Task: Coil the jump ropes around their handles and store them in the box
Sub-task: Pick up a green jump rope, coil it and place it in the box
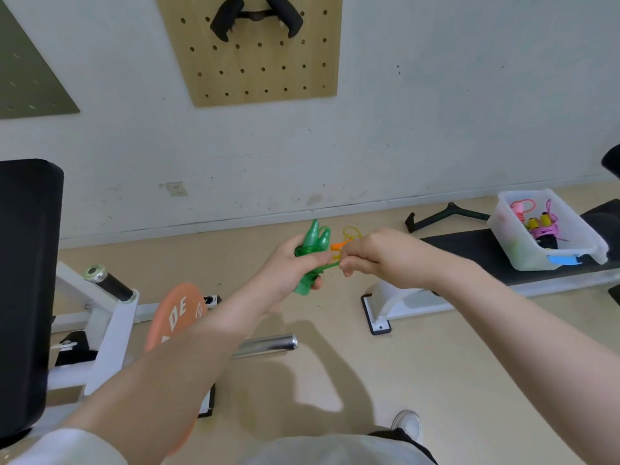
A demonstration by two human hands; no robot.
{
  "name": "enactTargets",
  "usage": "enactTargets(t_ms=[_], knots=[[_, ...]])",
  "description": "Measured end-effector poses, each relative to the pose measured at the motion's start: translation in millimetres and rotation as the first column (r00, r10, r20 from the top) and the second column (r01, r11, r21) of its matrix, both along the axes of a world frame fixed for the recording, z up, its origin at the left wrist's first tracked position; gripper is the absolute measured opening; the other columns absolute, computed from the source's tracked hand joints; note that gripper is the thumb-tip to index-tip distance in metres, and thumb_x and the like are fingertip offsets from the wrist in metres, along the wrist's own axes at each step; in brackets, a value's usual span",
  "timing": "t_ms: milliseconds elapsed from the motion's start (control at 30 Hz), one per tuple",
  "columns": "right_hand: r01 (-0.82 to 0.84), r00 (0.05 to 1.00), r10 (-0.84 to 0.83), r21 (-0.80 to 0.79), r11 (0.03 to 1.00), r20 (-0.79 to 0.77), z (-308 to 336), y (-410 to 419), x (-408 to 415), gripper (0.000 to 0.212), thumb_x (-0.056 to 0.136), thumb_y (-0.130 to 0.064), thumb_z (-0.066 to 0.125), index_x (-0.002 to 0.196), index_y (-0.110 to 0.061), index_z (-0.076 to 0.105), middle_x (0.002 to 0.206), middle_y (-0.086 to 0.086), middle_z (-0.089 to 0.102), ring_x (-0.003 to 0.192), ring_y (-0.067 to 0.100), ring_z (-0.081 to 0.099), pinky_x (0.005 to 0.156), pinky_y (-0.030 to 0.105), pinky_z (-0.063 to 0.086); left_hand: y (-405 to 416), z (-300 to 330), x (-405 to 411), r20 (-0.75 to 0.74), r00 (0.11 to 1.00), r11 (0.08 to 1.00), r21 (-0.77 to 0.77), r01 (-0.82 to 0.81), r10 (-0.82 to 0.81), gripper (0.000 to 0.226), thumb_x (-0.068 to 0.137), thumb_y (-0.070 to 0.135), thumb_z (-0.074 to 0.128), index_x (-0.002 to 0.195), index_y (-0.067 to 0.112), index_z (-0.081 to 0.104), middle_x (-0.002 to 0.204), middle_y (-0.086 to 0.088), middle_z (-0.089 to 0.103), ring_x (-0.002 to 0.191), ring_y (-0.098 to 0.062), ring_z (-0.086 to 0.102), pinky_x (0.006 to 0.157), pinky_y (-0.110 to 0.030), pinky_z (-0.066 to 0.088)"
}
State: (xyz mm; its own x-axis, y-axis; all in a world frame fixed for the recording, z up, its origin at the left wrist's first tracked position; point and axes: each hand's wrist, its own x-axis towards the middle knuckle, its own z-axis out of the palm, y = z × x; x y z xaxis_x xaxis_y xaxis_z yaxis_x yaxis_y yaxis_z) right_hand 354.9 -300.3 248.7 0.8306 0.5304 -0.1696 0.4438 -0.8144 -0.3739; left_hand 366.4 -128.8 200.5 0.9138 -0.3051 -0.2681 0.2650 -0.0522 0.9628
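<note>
My left hand (291, 270) grips the two green handles (314, 241) of a green jump rope, held together and pointing up. My right hand (375, 255) pinches the green rope (330, 265) right beside the handles, with the cord taut between both hands. A yellow-and-orange jump rope (349, 237) lies on the floor behind my hands, partly hidden. The translucent white box (516, 243) stands on the black bench at the right and holds pink and yellow ropes (540, 226).
A black bench (476, 250) on a white foot (385, 303) runs along the right. On the left are a white machine frame (110, 323), an orange weight plate (174, 317) and a chrome bar (268, 345). A black stand (443, 214) lies by the wall. My shoe (407, 424) is below.
</note>
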Motion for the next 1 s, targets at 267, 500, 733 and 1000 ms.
enactTargets(t_ms=[267,500,733,1000], knots=[[0.366,0.89,-0.084,0.593,0.717,-0.447,1,-15,2,0.017,0.091,-0.005,0.054,0.075,-0.009,0.052,0.05,-0.003,0.059,0.037,0.009,0.043,0.038,0.019,0.03,7,-7,-4,0.087,0.956,0.922,-0.253,0.292,-0.279,0.045,0.063,0.034,0.08,0.093,0.01,0.056,0.079,-0.011,0.058,0.046,-0.016,0.046,0.06,-0.033,0.049],[0.567,0.783,-0.15,0.596,0.569,-0.603,-13,-15,4,0.011,0.088,-0.005,0.058,0.079,-0.007,0.063,0.046,-0.004,0.054,0.04,0.006,0.045,0.04,0.015,0.034,4,8,-12,0.456,0.795,0.874,0.452,0.178,-0.399,0.038,0.063,0.043,0.069,0.093,0.029,0.051,0.082,0.009,0.06,0.071,-0.015,0.056,0.068,-0.027,0.047],[0.477,0.87,-0.298,0.513,0.714,-0.393,-6,-5,-4,0.004,0.081,-0.007,0.069,0.079,-0.008,0.073,0.08,0.016,0.07,0.063,0.012,0.058,0.06,0.015,0.049,-6,-3,-15,0.554,0.597,0.558,0.805,-0.203,-0.581,0.05,0.081,0.031,0.057,0.122,0.02,0.03,0.102,0.0,0.066,0.084,-0.032,0.062,0.07,-0.035,0.049],[0.474,0.867,-0.349,0.371,0.799,-0.357,-4,-5,-3,0.009,0.083,-0.013,0.067,0.085,-0.007,0.074,0.084,0.014,0.071,0.075,0.022,0.064,0.078,0.028,0.052,-3,-14,-8,0.691,0.333,0.509,0.708,-0.489,-0.642,0.073,0.048,0.02,0.082,0.106,0.011,0.038,0.063,-0.001,0.064,0.048,-0.026,0.057,0.053,-0.027,0.042]])
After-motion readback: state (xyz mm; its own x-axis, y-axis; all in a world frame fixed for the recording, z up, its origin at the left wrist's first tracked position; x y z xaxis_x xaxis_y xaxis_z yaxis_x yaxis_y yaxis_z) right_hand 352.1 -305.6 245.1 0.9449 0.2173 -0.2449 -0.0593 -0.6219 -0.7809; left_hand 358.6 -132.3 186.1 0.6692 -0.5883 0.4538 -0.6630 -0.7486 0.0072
